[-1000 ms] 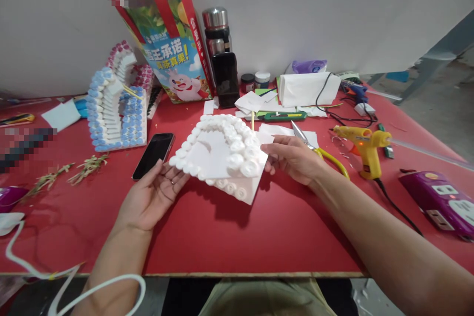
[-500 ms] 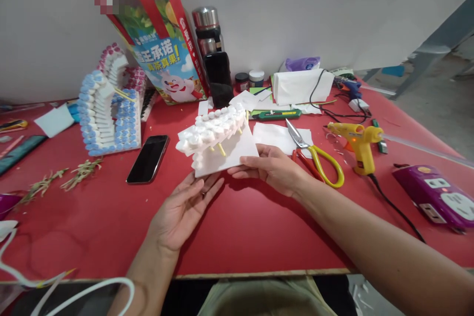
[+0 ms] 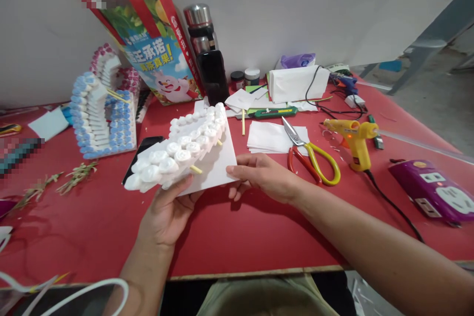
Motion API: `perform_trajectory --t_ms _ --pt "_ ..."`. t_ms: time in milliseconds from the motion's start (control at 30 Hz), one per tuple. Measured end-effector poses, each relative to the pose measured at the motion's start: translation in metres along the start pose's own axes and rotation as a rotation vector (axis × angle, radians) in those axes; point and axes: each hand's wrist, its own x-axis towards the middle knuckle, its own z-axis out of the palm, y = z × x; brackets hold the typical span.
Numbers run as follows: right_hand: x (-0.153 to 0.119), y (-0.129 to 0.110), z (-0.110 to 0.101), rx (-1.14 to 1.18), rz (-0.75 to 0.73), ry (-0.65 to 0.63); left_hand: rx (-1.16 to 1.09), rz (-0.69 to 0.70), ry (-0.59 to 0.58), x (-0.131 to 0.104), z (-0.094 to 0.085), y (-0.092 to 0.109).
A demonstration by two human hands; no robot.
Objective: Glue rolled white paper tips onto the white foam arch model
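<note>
Both hands hold a white paper model [image 3: 192, 143] just over the red table. It has a flat white card base with curved rows of small white rolls, and short pale yellow sticks [image 3: 196, 170] jut out between the rows and the base. My left hand [image 3: 166, 212] grips the near left part from below, thumb on top, some fingers hidden underneath. At the right edge of the card, my right hand [image 3: 262, 177] pinches with thumb above and fingers under. Scissors [image 3: 309, 150] with red and yellow handles lie just beyond my right hand. Under the model's left side a phone [image 3: 148, 145] is partly covered.
A blue-and-white model [image 3: 103, 118] stands back left beside a printed bag [image 3: 163, 54] and a steel flask [image 3: 202, 29]. White paper sheets [image 3: 264, 136], a green cutter [image 3: 272, 113], a yellow glue gun [image 3: 353, 138] and a purple power socket [image 3: 433, 190] lie to the right.
The white model has moved left and nearer, and has been turned, now overlapping the phone. My left hand has closed on it; before, it lay open under the edge. A yellow stick behind it has come into view.
</note>
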Motion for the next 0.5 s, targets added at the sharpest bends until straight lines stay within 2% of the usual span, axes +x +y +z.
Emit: perform_trajectory --t_ms 133,233,367,500 --pt "0.001 -0.003 -0.003 -0.045 -0.040 0.044 0.004 -0.063 -0.014 0.004 -0.005 0.000" --pt "0.001 -0.002 0.000 -0.052 -0.064 0.035 -0.107 -0.081 0.017 0.006 -0.003 -0.004" --pt "0.002 0.001 0.002 -0.030 -0.107 0.047 -0.236 -0.055 0.047 0.005 0.006 -0.010" --pt "0.002 0.003 0.000 -0.006 -0.140 0.083 -0.239 -0.056 0.027 0.000 0.017 -0.015"
